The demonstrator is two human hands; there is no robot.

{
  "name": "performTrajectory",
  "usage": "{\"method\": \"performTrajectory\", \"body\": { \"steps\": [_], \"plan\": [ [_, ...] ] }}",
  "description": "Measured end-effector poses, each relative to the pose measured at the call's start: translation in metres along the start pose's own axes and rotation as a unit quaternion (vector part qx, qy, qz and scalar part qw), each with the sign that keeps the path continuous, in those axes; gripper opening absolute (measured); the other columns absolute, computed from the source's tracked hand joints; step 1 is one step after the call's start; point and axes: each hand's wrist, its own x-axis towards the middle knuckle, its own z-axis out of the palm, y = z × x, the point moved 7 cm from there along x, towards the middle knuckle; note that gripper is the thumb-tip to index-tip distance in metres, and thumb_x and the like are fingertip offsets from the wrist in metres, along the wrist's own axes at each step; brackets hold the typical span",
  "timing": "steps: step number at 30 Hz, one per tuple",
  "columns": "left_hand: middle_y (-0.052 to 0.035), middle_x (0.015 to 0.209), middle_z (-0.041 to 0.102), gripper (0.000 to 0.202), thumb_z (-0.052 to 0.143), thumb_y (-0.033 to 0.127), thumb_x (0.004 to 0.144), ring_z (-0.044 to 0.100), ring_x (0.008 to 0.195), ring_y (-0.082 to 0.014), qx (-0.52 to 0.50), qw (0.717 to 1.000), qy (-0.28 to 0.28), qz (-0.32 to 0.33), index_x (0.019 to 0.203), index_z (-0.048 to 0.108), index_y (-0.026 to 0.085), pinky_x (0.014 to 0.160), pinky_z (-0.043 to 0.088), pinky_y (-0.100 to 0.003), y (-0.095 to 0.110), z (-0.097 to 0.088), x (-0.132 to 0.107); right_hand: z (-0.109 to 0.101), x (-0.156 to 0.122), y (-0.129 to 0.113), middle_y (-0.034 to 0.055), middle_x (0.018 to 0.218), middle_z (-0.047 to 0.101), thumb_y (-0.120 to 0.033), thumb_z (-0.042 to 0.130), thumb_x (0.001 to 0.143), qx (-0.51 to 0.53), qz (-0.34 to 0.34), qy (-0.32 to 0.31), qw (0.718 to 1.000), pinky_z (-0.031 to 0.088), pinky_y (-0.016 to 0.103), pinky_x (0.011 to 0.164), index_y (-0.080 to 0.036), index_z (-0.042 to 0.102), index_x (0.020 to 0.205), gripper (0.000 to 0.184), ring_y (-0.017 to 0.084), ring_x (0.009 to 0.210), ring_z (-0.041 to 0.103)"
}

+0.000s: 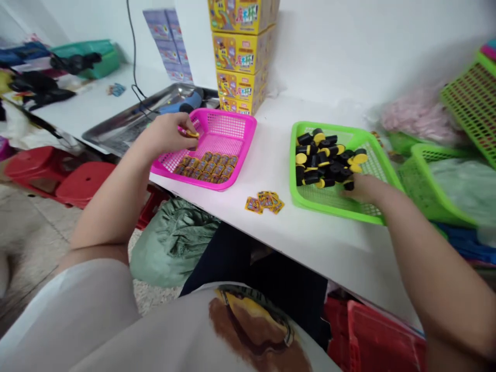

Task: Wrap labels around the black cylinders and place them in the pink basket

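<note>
White wall (333, 57) backs a long white tabletop (267, 160), on which a column of yellow printed cardboard boxes (236, 54) stands upright, with a stack of purple printed boxes (168, 44) farther left. Between these and the front edge lies a shallow silver metal tray (124, 123) bearing a blue tool with a dark end (178, 105); a thin black cord (133, 46) hangs down near it.

At the front stands a bright pink perforated plastic basket (222, 144). Small printed cylinders with yellow edges (209, 166) sit in close rows on its near side. The left hand (174, 130) is over this basket's left part, thumb and fingers pinching a small yellow-edged piece (189, 134) above the rows; most of that piece is hidden by the fingers.

To the right, apart from the pink basket, is a lime-green perforated plastic basket (376, 160) with a loose heap of black-and-yellow cylinders (321, 157). The right hand (362, 188) reaches inside it, at the heap's near right edge beside a black cylinder. Its fingertips are hidden, so I cannot tell whether it grasps anything.

Between the two baskets, a few flat yellow printed pieces (265, 201) overlap on the tabletop near its front edge.
</note>
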Motion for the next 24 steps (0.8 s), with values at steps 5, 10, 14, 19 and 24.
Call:
{"method": "performTrajectory", "body": {
  "steps": [5,10,14,19,24],
  "plan": [
    [0.0122,0.066,0.062,0.016,0.082,0.007,0.087,0.049,0.073,-0.0056,0.046,0.992,-0.117,-0.029,0.098,0.07,0.009,0.098,0.05,-0.021,-0.029,0.039,0.046,-0.011,-0.012,-0.007,-0.0039,0.052,0.052,-0.017,0.087,0.065,-0.078,0.107,-0.131,0.982,0.041,0.038,0.065,-0.029,0.057,0.061,0.033,0.019,0.052,0.047],
    [0.0117,0.071,0.061,0.016,0.082,0.017,0.092,0.053,0.079,-0.0046,0.077,0.982,-0.164,-0.053,0.102,0.071,0.009,0.103,0.051,-0.02,-0.046,0.078,0.069,-0.083,-0.045,-0.022,0.0025,0.075,0.064,-0.034,0.082,0.074,-0.118,0.245,0.064,0.96,0.049,0.045,0.076,-0.031,0.062,0.091,0.027,0.026,0.069,0.055],
    [-0.0021,0.104,0.073,0.029,0.076,0.038,0.1,0.07,0.099,-0.0145,0.085,0.976,-0.19,-0.065,0.113,0.071,0.013,0.099,0.061,-0.037,-0.06,0.098,0.076,-0.101,-0.076,-0.05,0.0081,0.091,0.074,-0.03,0.077,0.074,-0.003,0.235,0.182,0.955,0.054,0.047,0.086,-0.028,0.066,0.101,0.029,0.028,0.079,0.065],
    [0.0052,0.072,0.064,0.033,0.079,0.043,0.093,0.061,0.096,-0.0144,0.043,0.981,-0.18,-0.051,0.108,0.073,0.014,0.114,0.05,-0.038,-0.049,0.088,0.078,-0.086,-0.09,-0.075,0.0138,0.112,0.079,-0.032,0.07,0.081,0.047,0.134,0.208,0.968,0.053,0.047,0.104,-0.025,0.065,0.108,0.029,0.032,0.103,0.072],
    [-0.0024,0.1,0.077,0.028,0.064,0.032,0.103,0.065,0.092,-0.0156,-0.083,0.995,0.004,0.049,0.126,0.07,0.017,0.099,0.053,-0.032,0.056,0.038,0.002,-0.076,-0.094,-0.081,0.015,0.116,0.079,-0.037,0.067,0.088,0.046,0.094,0.208,0.973,0.049,0.05,0.108,-0.025,0.064,0.109,0.024,0.036,0.116,0.068]
  ]
}}
